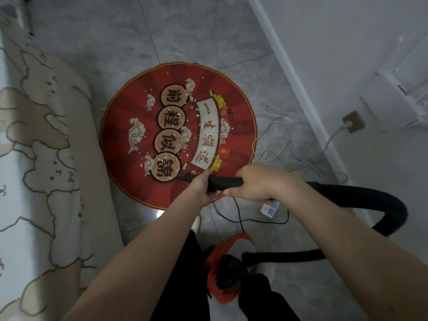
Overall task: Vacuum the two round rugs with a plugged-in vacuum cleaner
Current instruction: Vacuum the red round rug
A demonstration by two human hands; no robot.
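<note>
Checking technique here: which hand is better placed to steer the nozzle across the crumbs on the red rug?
Left. The left hand grips the black wand nearest its brush tip, at the red rug's near edge. The right hand grips further back towards the hose.

Head view, steeply downward

Worn on the head, facing forward and down past both forearms onto a marble floor (231, 42), close, with wide-angle bending at the edges.

We see a red round rug (178, 135) with cream clouds and black characters, a black hose (370, 198), an orange vacuum cleaner (222, 262), grey marbled floor (185, 31).
</note>
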